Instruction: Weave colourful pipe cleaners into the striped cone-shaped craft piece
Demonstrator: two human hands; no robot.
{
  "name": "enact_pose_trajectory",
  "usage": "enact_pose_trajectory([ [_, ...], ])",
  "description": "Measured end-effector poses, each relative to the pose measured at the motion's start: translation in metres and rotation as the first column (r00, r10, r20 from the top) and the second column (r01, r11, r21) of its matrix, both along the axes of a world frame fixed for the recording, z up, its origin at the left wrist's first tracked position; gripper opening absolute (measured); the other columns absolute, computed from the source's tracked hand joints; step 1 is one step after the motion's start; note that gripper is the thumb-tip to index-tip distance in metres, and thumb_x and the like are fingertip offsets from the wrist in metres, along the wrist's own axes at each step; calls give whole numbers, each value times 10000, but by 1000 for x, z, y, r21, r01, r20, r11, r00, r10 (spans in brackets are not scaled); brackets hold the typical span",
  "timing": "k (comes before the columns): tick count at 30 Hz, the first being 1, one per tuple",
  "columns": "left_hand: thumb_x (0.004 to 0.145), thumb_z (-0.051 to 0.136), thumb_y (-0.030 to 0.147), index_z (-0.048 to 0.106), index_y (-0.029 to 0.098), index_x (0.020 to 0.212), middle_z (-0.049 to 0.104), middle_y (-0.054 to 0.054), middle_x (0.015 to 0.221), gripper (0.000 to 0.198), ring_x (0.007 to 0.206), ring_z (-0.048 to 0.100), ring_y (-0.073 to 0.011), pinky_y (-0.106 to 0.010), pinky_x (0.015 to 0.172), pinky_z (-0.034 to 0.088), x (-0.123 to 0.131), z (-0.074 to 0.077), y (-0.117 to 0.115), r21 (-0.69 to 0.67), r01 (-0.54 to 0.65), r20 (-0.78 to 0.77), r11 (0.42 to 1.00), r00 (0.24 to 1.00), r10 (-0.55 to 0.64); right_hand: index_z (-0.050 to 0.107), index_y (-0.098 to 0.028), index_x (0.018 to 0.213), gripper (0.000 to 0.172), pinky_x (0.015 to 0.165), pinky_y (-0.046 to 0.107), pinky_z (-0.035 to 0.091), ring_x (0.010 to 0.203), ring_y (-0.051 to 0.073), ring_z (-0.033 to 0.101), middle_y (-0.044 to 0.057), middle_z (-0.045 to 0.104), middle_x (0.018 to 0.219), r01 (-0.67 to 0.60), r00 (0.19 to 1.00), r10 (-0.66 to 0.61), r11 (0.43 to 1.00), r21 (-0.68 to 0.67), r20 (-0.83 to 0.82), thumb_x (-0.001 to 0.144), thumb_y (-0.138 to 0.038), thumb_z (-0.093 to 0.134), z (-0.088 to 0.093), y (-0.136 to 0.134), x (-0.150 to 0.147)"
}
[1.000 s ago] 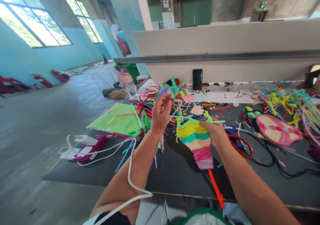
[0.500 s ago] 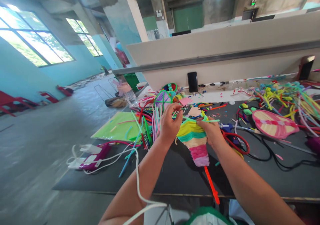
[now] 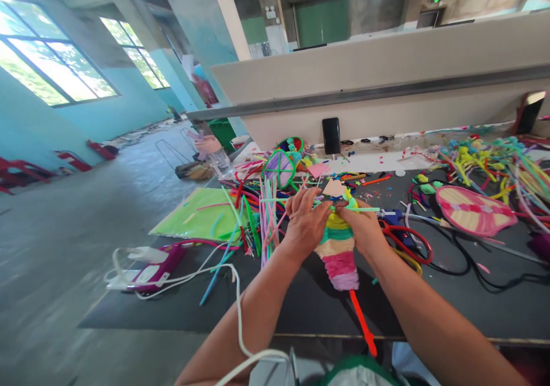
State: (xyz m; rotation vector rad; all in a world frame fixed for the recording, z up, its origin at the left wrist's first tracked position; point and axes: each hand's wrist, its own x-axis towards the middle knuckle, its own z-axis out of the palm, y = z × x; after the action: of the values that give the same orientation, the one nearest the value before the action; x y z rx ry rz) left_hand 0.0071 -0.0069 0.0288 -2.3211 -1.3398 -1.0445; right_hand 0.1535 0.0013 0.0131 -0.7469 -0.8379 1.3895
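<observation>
Above the dark tabletop (image 3: 253, 311), in the head view, a striped fuzzy piece (image 3: 337, 248) is held by its wide upper end between the two hands. By the right hand (image 3: 360, 223), mostly closed, the yellow top edge is pinched between thumb and fingers, as in the earlier frames. The left hand (image 3: 306, 224) was raised well to the side one second ago and half-curled nearer the piece half a second ago; now it has been brought in to the top edge, its fingers bent, its thumb almost meeting the right one. What is gripped by its fingertips — and how firmly — cannot be told. The upper left corner, seen before, is now covered by that hand. Beyond the right hand, the end of a pale green stick (image 3: 367, 209) is left jutting sideways. The piece's long axis is run away from the person, leaned slightly left at the far end; its wide yellow end is pointed toward the partition (image 3: 292, 131), and its narrow lilac end, continued by an orange stem (image 3: 363, 326), is directed back over the table's near edge, toward the lap.
</observation>
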Motion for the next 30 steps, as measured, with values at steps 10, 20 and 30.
enact_pose_trajectory([
  [10,905,502,328,676,230,856,528,-75,1248,206,1253,379,-256,-453,1069,272,-4,2,4,-89,30,36,996,999,-27,648,-200,697,109,609,280,443,572,138,570,-39,636,628,-16,999,16,1000,-16,33,613,-216,715,-6,-1,-7],
  [20,906,488,294,663,229,841,463,-60,1384,198,1378,261,-280,-564,1143,102,-4,-1,3,-124,-14,-70,992,998,5,635,-216,728,140,634,268,445,592,135,565,-47,620,631,-34,997,33,999,14,77,643,-274,729,-6,-1,-7],
  [30,878,536,233,637,217,792,529,-54,1236,134,1309,351,-260,-559,1158,49,-2,-5,4,-96,-32,-60,995,998,26,720,-232,857,242,679,295,454,712,180,612,-7,706,789,-79,881,9,989,129,473,630,-305,765,7,13,25],
])
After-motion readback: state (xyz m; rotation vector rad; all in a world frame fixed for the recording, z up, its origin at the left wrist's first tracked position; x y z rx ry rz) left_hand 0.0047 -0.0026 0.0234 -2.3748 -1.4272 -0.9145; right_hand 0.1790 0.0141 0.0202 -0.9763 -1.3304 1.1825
